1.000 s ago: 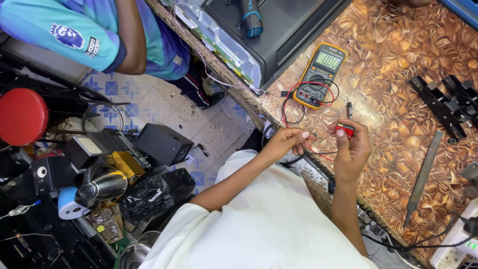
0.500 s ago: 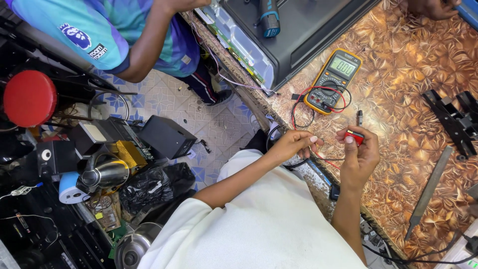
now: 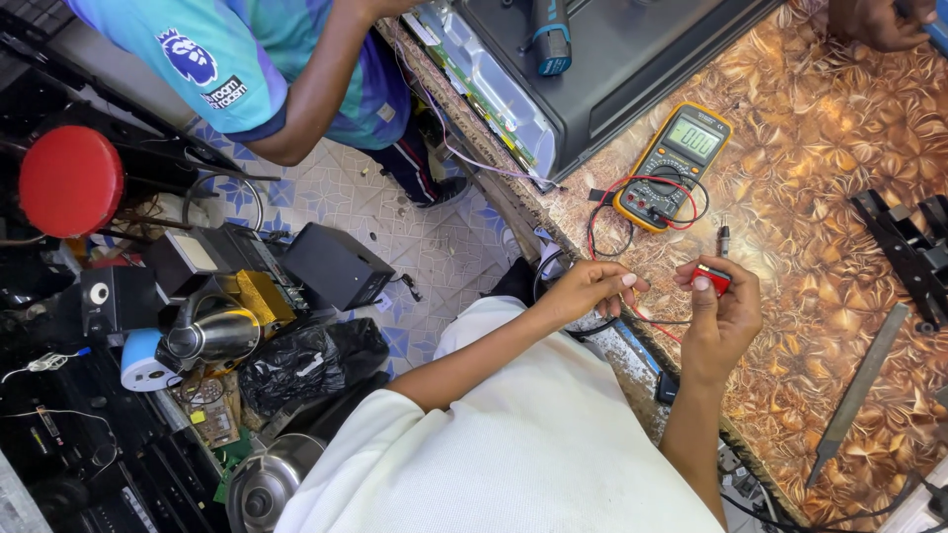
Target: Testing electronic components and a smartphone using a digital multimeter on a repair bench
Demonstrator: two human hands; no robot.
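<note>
My right hand point(image 3: 719, 321) pinches a small red probe tip point(image 3: 713, 277) over the patterned brown tabletop point(image 3: 820, 197). My left hand point(image 3: 591, 292) is just to its left. Its fingertips are closed on a thin red wire point(image 3: 660, 326) that runs between the two hands. A yellow multimeter point(image 3: 673, 166) lies beyond the hands, with red and black leads looped around it. A black probe point(image 3: 724, 237) rests on the table between the meter and my right hand.
A dark flat device point(image 3: 632, 59) with a blue-handled tool point(image 3: 549, 30) on it lies at the table's far end. Another person in a teal shirt point(image 3: 286, 59) stands nearby; someone else's hand point(image 3: 879, 20) reaches in. A metal file point(image 3: 857, 393), black bracket point(image 3: 904, 252), red stool point(image 3: 69, 183) and kettle point(image 3: 212, 334) are around.
The view has drifted, so the multimeter and table sit further right and lower. My hands stay close together on the red tip and wire.
</note>
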